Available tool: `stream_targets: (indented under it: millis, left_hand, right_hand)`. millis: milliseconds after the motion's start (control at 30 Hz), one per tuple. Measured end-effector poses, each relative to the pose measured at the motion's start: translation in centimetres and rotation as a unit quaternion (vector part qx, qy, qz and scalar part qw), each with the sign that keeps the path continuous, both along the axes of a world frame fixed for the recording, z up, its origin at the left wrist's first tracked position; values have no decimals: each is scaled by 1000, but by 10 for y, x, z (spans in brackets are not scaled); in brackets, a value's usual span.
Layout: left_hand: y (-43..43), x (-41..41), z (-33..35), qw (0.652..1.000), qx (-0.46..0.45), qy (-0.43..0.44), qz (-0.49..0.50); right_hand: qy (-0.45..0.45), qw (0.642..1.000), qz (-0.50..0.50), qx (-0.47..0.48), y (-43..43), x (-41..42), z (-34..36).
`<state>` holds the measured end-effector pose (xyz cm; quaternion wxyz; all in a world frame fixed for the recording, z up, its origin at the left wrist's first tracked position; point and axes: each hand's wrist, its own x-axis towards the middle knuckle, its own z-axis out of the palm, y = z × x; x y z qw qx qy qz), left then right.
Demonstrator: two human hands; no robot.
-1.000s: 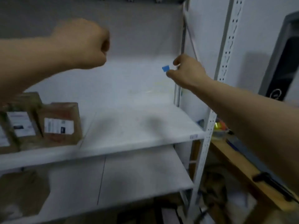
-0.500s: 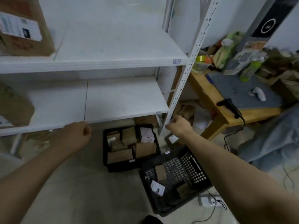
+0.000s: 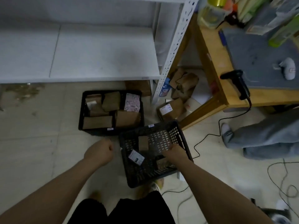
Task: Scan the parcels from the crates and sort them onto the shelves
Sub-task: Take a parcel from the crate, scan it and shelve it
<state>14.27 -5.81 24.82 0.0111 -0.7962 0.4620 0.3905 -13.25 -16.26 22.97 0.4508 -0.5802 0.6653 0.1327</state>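
Reaching into the near crate (image 3: 161,138), the right hand (image 3: 174,151) sits over a brown parcel (image 3: 161,163), grip unclear from here; the left hand (image 3: 100,151) is an empty fist beside the crate. Lift it label-up for the scanner (image 3: 237,83), imo.

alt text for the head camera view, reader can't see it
A person's right hand reaches into the nearer black crate, which holds a few parcels, while the left hand hangs fisted beside it. A fuller crate sits behind, in front of a white shelf.

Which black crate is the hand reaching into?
The nearer crate, nearly empty; the right hand is inside it. The farther crate is packed full.
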Motion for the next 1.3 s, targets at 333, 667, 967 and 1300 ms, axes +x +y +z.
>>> stream_targets:
  millis: [333, 667, 967, 1300]
  left_hand:
    - [-35, -95, -71, 990, 100, 64, 70]
    - [-57, -109, -171, 981, 156, 98, 57]
    - [-61, -91, -339, 985, 149, 44, -79]
    - [-67, -84, -476, 954, 162, -19, -251]
  right_hand:
    - [19, 995, 33, 88, -44, -45, -89]
    - [37, 992, 14, 119, -55, -36, -197]
    - [81, 986, -29, 146, -58, 5, -379]
    - [123, 985, -41, 113, -92, 83, -547]
